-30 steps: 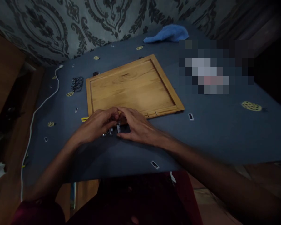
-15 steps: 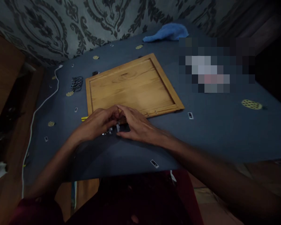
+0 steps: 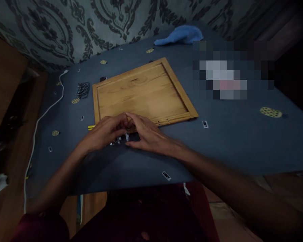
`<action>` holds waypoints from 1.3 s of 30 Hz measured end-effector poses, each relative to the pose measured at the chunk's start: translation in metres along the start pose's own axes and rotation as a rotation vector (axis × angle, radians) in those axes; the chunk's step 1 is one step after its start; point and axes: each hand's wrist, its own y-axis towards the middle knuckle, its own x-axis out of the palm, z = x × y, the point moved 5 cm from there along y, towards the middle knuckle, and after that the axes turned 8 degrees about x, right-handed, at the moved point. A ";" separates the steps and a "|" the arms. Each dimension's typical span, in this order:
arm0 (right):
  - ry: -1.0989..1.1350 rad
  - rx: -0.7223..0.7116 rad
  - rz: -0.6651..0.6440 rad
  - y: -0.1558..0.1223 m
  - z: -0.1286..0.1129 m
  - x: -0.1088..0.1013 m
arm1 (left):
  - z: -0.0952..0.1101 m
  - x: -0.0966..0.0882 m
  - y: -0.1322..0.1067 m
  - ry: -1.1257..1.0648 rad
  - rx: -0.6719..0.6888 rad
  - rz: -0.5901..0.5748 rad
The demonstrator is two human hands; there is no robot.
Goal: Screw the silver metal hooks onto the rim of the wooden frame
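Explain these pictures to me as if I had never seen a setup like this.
There is no machine here: a person works with two bare hands. Every picture comes from one camera worn on the head, looking forward and down.

On the blue table lies a framed wooden panel. To its left are some dark, curved pieces and a white cord; a blue cloth lies toward the back. A patch on the right is pixelated, so I cannot tell what is there.

The left hand and right hand come together at the panel's near edge. A small shiny part shows between them, by the right thumb, but the fingers hide whether either hand has a grip on it.
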 end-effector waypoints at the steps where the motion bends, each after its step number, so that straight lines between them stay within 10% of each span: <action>1: 0.002 0.003 -0.006 0.000 0.000 0.000 | 0.001 -0.001 -0.001 -0.011 0.002 0.008; 13: 0.017 0.050 -0.040 -0.002 0.002 -0.001 | -0.042 -0.046 -0.045 0.100 -0.170 0.337; 30: -0.014 0.041 -0.049 -0.003 0.004 -0.001 | -0.069 -0.037 -0.059 0.061 -0.201 0.110; 39: -0.019 0.040 -0.085 -0.004 0.001 -0.004 | -0.056 -0.061 -0.068 0.068 -0.036 0.529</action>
